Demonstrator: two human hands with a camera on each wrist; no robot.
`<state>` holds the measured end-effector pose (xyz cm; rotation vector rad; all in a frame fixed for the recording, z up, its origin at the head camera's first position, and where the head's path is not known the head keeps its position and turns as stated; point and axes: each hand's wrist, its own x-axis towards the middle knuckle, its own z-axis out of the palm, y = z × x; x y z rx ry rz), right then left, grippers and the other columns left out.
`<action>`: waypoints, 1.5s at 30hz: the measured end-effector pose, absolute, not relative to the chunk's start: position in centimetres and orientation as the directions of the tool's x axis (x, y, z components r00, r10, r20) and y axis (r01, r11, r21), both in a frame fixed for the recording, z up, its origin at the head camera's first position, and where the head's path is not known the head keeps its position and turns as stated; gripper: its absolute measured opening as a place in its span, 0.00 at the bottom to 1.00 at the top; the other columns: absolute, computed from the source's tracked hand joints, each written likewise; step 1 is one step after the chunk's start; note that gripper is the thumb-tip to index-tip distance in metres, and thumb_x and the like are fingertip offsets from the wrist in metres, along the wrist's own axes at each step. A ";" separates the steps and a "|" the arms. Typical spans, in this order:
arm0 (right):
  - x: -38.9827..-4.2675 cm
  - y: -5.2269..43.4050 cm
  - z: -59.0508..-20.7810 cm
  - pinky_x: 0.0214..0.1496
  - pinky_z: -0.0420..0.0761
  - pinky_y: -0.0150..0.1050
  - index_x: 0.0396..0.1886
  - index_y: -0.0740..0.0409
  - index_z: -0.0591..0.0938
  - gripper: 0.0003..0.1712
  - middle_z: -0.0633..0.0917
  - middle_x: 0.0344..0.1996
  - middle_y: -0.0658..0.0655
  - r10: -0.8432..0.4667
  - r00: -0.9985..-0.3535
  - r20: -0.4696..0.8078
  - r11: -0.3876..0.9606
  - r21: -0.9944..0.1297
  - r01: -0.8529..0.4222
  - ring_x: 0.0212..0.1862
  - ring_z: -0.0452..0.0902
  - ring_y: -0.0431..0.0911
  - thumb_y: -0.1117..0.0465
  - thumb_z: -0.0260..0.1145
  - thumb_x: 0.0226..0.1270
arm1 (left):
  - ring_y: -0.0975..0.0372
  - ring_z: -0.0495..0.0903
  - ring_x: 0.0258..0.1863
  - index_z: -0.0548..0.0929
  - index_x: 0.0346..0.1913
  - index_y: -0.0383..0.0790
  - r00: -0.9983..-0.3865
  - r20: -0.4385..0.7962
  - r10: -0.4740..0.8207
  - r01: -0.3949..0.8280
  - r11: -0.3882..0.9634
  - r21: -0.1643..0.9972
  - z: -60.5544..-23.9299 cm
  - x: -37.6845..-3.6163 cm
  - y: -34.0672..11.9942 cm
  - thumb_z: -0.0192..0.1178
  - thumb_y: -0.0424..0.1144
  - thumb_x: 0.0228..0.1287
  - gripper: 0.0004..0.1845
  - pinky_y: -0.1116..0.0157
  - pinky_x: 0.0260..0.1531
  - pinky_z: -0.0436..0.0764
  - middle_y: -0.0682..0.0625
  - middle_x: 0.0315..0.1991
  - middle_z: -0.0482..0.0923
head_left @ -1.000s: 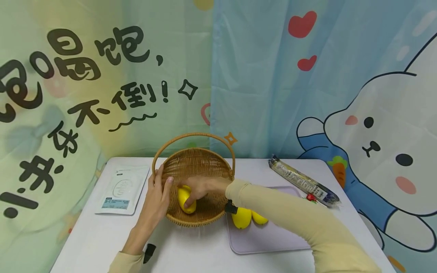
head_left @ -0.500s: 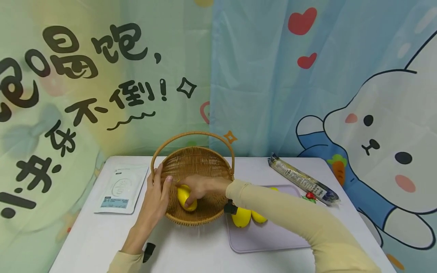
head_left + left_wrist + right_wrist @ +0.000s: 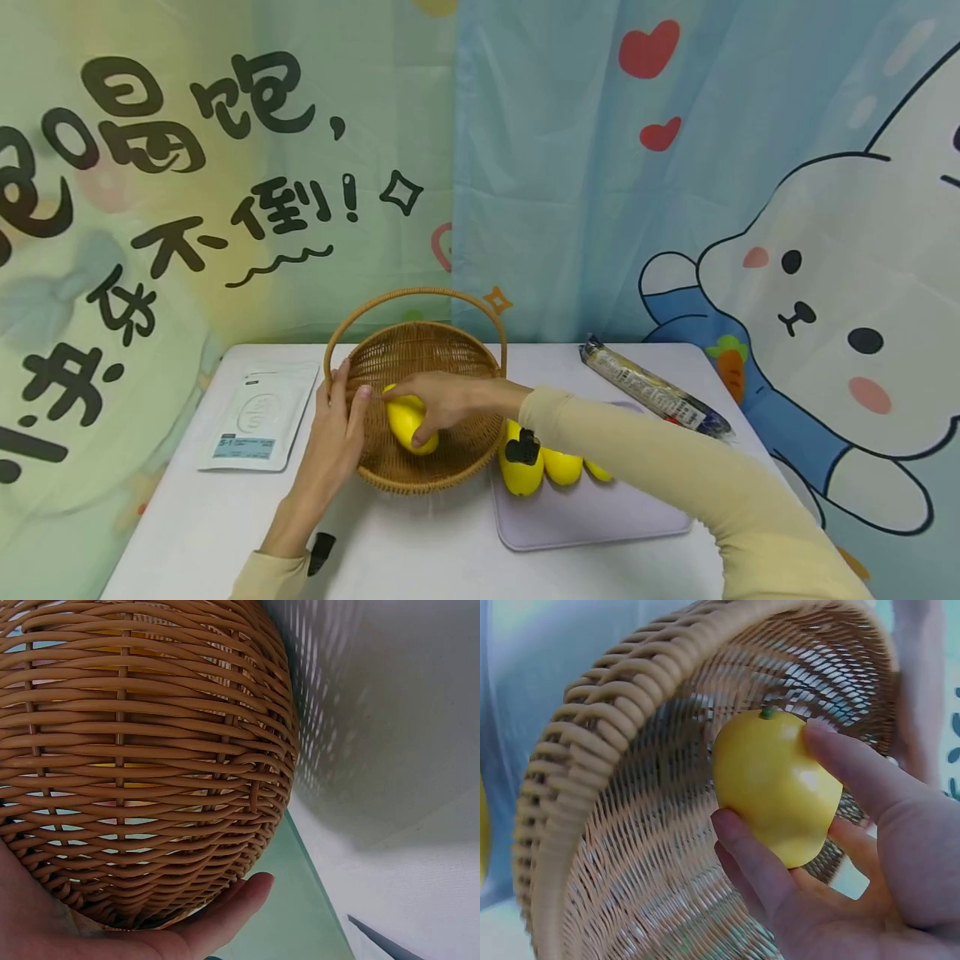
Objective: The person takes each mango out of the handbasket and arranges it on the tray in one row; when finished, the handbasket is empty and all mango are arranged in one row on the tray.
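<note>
A brown wicker basket [image 3: 420, 483] with an arched handle stands mid-table. My left hand [image 3: 330, 446] grips its left rim, and in the left wrist view the basket's woven outer wall [image 3: 150, 742] fills most of the frame. Inside the basket, my right hand [image 3: 450, 400] holds a smooth yellow mango [image 3: 407, 423]. Seen closer in the right wrist view, the mango [image 3: 772, 780] has a small green stem end, with the thumb on one side and the fingers [image 3: 761, 862] on the other. Whether it touches the basket floor I cannot tell.
Right of the basket lies a pale purple tray [image 3: 570, 529] bearing several yellow fruits [image 3: 522, 479], partly under the right sleeve. A long dark packet [image 3: 645, 387] lies at the back right. To the left is a flat white pouch [image 3: 251, 421]. A printed curtain [image 3: 525, 167] hangs behind the table.
My right hand has shifted slightly up and right within the basket, still holding the mango. The right forearm has risen, showing more fruit on the tray. The left hand keeps its hold.
</note>
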<state>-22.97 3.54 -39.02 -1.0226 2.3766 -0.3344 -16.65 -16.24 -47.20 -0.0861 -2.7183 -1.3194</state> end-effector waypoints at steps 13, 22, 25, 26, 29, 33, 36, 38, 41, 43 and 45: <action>-19.6 11.0 -34.6 0.66 0.76 0.48 0.79 0.45 0.65 0.46 0.56 0.81 0.59 -0.765 -0.579 -0.280 0.623 -0.549 -0.558 0.72 0.68 0.53 0.56 0.75 0.64 | 0.32 0.59 0.73 0.38 0.83 0.60 -0.992 0.125 -0.002 0.097 0.615 0.783 -47.2 -16.9 -16.3 0.32 0.63 0.80 0.36 0.31 0.66 0.64 0.34 0.81 0.42; -17.7 17.8 -33.5 0.65 0.80 0.49 0.79 0.45 0.65 0.45 0.57 0.80 0.58 -0.689 -0.678 -0.255 0.646 -0.641 -0.415 0.66 0.74 0.57 0.57 0.75 0.64 | 0.32 0.59 0.73 0.38 0.83 0.60 -0.991 0.131 0.001 0.104 0.609 0.786 -47.1 -16.9 -16.3 0.33 0.63 0.80 0.36 0.31 0.66 0.64 0.34 0.81 0.41; -17.5 20.5 -33.2 0.64 0.80 0.50 0.78 0.45 0.66 0.45 0.58 0.80 0.58 -0.641 -0.725 -0.252 0.674 -0.637 -0.374 0.66 0.75 0.58 0.55 0.76 0.63 | 0.32 0.59 0.74 0.38 0.83 0.61 -0.991 0.131 0.002 0.105 0.608 0.787 -47.1 -16.8 -16.3 0.32 0.64 0.80 0.35 0.31 0.66 0.64 0.34 0.81 0.41; -17.4 21.5 -33.1 0.62 0.81 0.51 0.78 0.46 0.66 0.46 0.58 0.80 0.59 -0.621 -0.741 -0.254 0.687 -0.631 -0.360 0.66 0.75 0.59 0.54 0.76 0.63 | 0.32 0.59 0.74 0.38 0.83 0.62 -0.992 0.130 0.002 0.104 0.608 0.787 -47.1 -16.8 -16.3 0.32 0.64 0.80 0.35 0.31 0.66 0.64 0.34 0.81 0.41; -17.1 24.6 -32.9 0.57 0.84 0.51 0.78 0.48 0.65 0.47 0.59 0.79 0.62 -0.570 -0.782 -0.254 0.722 -0.609 -0.328 0.65 0.75 0.62 0.52 0.76 0.63 | 0.32 0.59 0.74 0.38 0.82 0.62 -0.992 0.125 0.004 0.102 0.606 0.789 -47.1 -16.8 -16.3 0.32 0.64 0.80 0.35 0.30 0.66 0.63 0.35 0.81 0.41; -16.6 28.3 -33.0 0.51 0.87 0.48 0.78 0.51 0.65 0.47 0.58 0.79 0.66 -0.507 -0.825 -0.250 0.750 -0.600 -0.279 0.63 0.75 0.67 0.52 0.76 0.63 | 0.31 0.57 0.74 0.37 0.82 0.62 -0.993 0.117 0.007 0.097 0.609 0.787 -46.9 -16.7 -16.2 0.32 0.63 0.80 0.35 0.30 0.65 0.63 0.34 0.81 0.40; -16.3 30.4 -33.4 0.48 0.88 0.47 0.77 0.55 0.66 0.47 0.60 0.77 0.70 -0.472 -0.849 -0.238 0.763 -0.592 -0.258 0.62 0.75 0.69 0.54 0.76 0.62 | 0.31 0.56 0.74 0.37 0.83 0.62 -0.994 0.111 0.005 0.091 0.616 0.782 -46.9 -16.6 -16.2 0.32 0.63 0.81 0.35 0.30 0.66 0.62 0.34 0.81 0.39; -16.1 31.7 -33.8 0.49 0.88 0.48 0.77 0.58 0.66 0.46 0.63 0.75 0.71 -0.462 -0.858 -0.223 0.769 -0.583 -0.262 0.61 0.76 0.68 0.55 0.76 0.62 | 0.32 0.55 0.75 0.37 0.82 0.62 -0.994 0.107 0.002 0.085 0.619 0.780 -47.0 -16.5 -16.2 0.32 0.63 0.80 0.35 0.30 0.66 0.62 0.35 0.81 0.39; -16.0 33.3 -34.8 0.51 0.87 0.51 0.76 0.61 0.66 0.45 0.66 0.72 0.72 -0.452 -0.867 -0.213 0.770 -0.584 -0.258 0.58 0.77 0.66 0.56 0.76 0.63 | 0.32 0.55 0.75 0.37 0.82 0.62 -0.995 0.102 -0.002 0.079 0.622 0.779 -47.0 -16.5 -16.1 0.32 0.64 0.80 0.35 0.30 0.67 0.61 0.35 0.82 0.39; -16.0 34.2 -35.7 0.52 0.86 0.51 0.76 0.62 0.66 0.46 0.67 0.72 0.72 -0.442 -0.870 -0.219 0.772 -0.588 -0.244 0.57 0.78 0.63 0.56 0.76 0.63 | 0.32 0.55 0.75 0.37 0.82 0.62 -0.995 0.101 -0.003 0.077 0.622 0.779 -47.0 -16.5 -16.1 0.32 0.64 0.80 0.35 0.30 0.67 0.61 0.35 0.82 0.39; -15.9 34.9 -36.8 0.52 0.86 0.51 0.75 0.62 0.67 0.45 0.67 0.72 0.72 -0.432 -0.872 -0.228 0.777 -0.585 -0.232 0.57 0.78 0.62 0.56 0.76 0.62 | 0.32 0.56 0.75 0.37 0.83 0.62 -0.995 0.100 -0.004 0.076 0.622 0.779 -47.1 -16.5 -16.0 0.32 0.64 0.80 0.35 0.30 0.66 0.62 0.35 0.81 0.39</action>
